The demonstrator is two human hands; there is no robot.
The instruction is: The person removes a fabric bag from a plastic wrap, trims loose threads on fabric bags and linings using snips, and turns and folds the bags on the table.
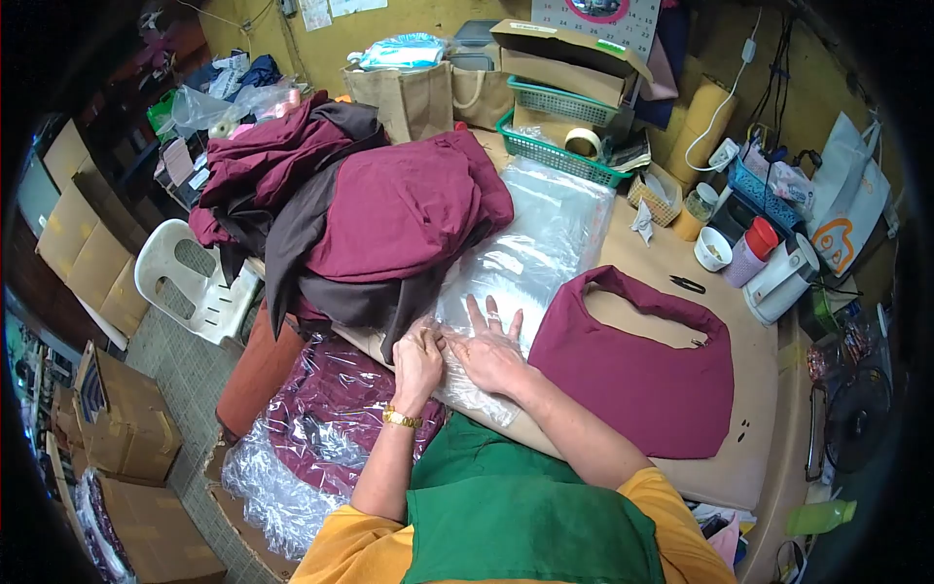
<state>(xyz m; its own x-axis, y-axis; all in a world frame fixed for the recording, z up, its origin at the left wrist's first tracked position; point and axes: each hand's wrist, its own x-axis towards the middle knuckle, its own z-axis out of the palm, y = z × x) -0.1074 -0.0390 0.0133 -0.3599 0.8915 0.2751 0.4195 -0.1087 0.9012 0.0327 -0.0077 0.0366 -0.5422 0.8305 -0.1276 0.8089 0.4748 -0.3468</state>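
Clear plastic bags (555,219) lie stacked flat on the table in front of me. My left hand (418,358), with a gold watch on the wrist, is closed on the near left edge of a plastic bag. Beside it my right hand (494,355) lies flat on the plastic, fingers spread and thumb pointing toward the left hand. Right of the bags rests a maroon shoulder bag (632,380) with a wide looped handle. To the left is a large heap of maroon and dark fabric bags (399,209).
Below left, a carton holds plastic-wrapped maroon items (336,399). Small black snips (687,284) lie on the table. Green baskets (559,161), a white bowl (713,250) and cups stand toward the back and right. A white plastic chair (185,282) is at the left.
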